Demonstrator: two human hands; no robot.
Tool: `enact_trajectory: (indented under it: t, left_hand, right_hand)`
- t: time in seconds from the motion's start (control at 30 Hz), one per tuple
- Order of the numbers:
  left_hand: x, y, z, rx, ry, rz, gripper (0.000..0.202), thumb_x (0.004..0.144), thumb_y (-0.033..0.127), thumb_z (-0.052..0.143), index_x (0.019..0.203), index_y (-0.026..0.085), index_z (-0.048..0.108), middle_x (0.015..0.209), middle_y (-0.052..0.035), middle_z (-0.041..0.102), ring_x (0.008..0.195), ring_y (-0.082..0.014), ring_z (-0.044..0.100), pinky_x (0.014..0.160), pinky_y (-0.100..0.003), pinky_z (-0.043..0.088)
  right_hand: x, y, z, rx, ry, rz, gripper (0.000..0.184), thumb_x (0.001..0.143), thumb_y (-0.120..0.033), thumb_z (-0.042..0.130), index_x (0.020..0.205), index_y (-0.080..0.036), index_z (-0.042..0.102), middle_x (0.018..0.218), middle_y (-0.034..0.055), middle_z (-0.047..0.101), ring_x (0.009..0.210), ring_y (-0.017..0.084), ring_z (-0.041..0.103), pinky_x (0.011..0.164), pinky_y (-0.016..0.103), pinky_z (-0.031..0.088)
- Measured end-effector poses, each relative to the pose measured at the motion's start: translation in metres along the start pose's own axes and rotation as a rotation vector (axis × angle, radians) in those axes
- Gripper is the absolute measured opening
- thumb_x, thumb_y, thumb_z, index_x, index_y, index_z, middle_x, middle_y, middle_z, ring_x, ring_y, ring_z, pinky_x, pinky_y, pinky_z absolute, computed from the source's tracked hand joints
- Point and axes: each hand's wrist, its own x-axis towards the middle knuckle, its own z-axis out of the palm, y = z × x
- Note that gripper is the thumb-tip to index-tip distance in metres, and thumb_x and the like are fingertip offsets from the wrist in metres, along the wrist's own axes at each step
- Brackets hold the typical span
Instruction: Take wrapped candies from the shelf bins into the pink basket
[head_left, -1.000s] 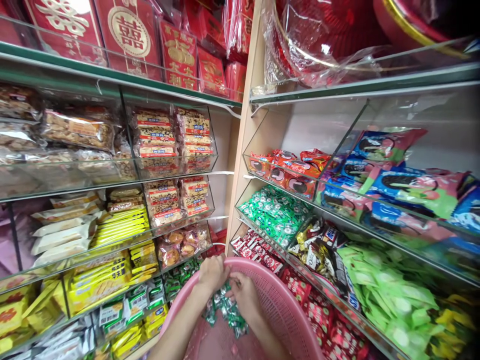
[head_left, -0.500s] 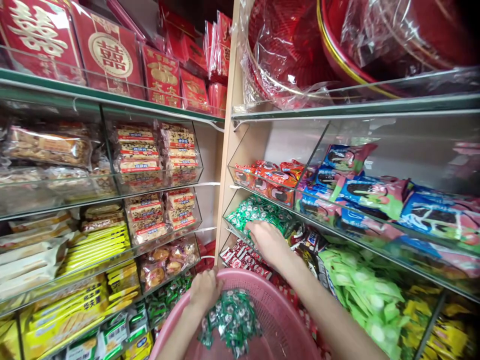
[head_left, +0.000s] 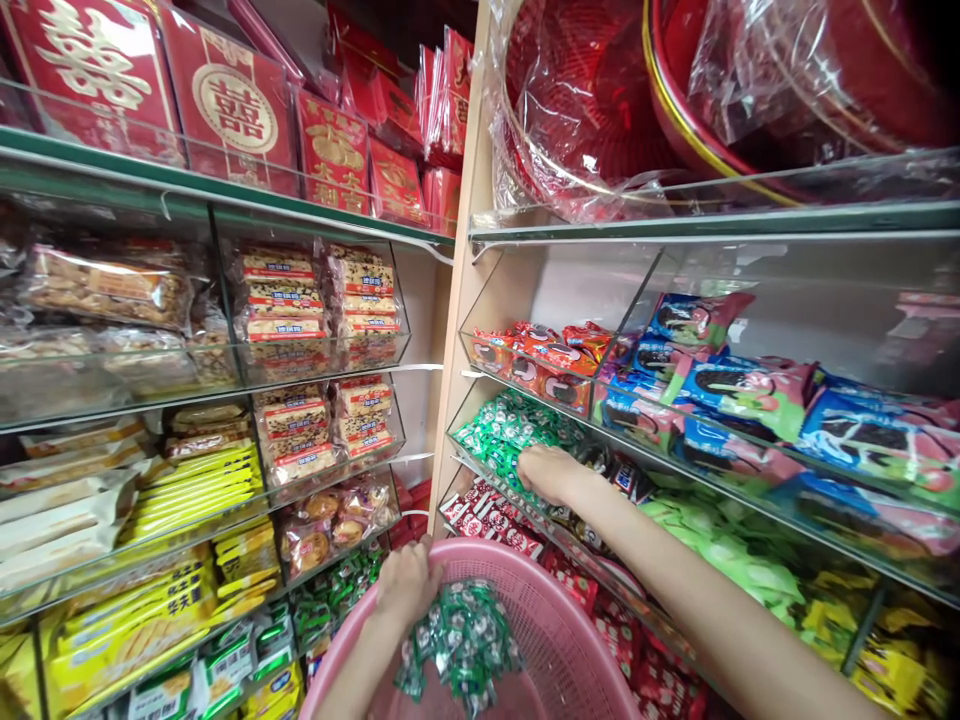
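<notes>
Right hand (head_left: 551, 470) is up in the middle shelf (head_left: 525, 500) on the right, palm down on the green candies (head_left: 495, 435). Its fingers are curled and buried among the wrappers, so I cannot tell whether they hold any. Left hand (head_left: 409, 580) sits low at the far rim of the pink basket (head_left: 577, 640), resting against the candy heap (head_left: 461, 640). Its fingers are bent under and hidden, so the grip can't be read either. The heap lies loose inside the basket, right beside that hand. The basket is just under the shelf, with red packs (head_left: 487, 515) in the tier between. Blue cookie packs (head_left: 720, 385) fill the tier above the right forearm.
</notes>
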Motion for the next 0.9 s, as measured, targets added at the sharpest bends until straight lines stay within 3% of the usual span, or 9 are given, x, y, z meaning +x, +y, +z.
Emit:
enact_trajectory:
  t: [0.33,0.47,0.57,0.63,0.73,0.9]
  left_hand:
    - [-0.003,-0.003,0.003,-0.018,0.025,-0.001,0.049,0.087,0.038,0.034,0.126,0.011,0.046,0.107,-0.0148,0.061,0.101,-0.0274,0.056,0.086,-0.039,0.042]
    - [-0.005,0.0,0.0,-0.038,0.016,-0.018,0.046,0.085,0.038,0.037,0.122,0.013,0.049,0.105,-0.0136,0.062,0.097,-0.0277,0.058,0.083,-0.039,0.044]
    - [-0.005,0.002,-0.002,-0.043,0.018,-0.019,0.046,0.085,0.039,0.037,0.121,0.013,0.05,0.105,-0.0132,0.062,0.097,-0.0279,0.058,0.083,-0.038,0.044]
    - [-0.007,0.002,-0.003,-0.043,0.018,-0.013,0.047,0.085,0.039,0.036,0.123,0.013,0.047,0.106,-0.0139,0.062,0.098,-0.0276,0.058,0.083,-0.038,0.044]
    - [-0.01,0.0,-0.004,-0.039,0.019,-0.021,0.044,0.085,0.037,0.036,0.12,0.014,0.049,0.103,-0.0135,0.063,0.095,-0.0272,0.059,0.079,-0.037,0.046]
    - [-0.014,-0.002,-0.007,-0.024,0.017,-0.033,0.041,0.085,0.039,0.036,0.113,0.015,0.052,0.1,-0.0136,0.064,0.094,-0.0272,0.06,0.079,-0.037,0.046]
  right_hand:
    - [0.004,0.01,0.003,-0.01,0.099,0.024,0.028,0.074,0.003,0.045,0.089,-0.01,0.065,0.104,0.0153,0.061,0.098,0.02,0.057,0.075,0.025,0.039]
    - [-0.005,0.006,-0.01,0.029,0.285,-0.006,0.021,0.082,-0.006,0.042,0.086,-0.013,0.062,0.098,0.0119,0.059,0.091,0.017,0.057,0.074,0.024,0.038]
    - [-0.019,-0.016,-0.009,0.206,0.483,-0.089,0.021,0.087,-0.014,0.039,0.081,-0.016,0.059,0.088,0.0074,0.059,0.083,0.015,0.056,0.072,0.024,0.037]
    - [-0.028,-0.037,0.006,0.408,0.538,-0.176,0.022,0.089,-0.017,0.036,0.081,-0.018,0.057,0.084,0.0041,0.06,0.08,0.014,0.056,0.072,0.023,0.037]
    - [-0.032,-0.065,0.053,0.721,0.426,-0.31,0.02,0.086,-0.016,0.039,0.077,-0.019,0.057,0.079,0.0004,0.061,0.076,0.012,0.055,0.07,0.022,0.038]
    - [-0.004,-0.082,0.145,0.992,0.269,-0.258,0.016,0.075,-0.01,0.045,0.066,-0.017,0.057,0.062,-0.0025,0.056,0.061,0.011,0.052,0.058,0.021,0.037]
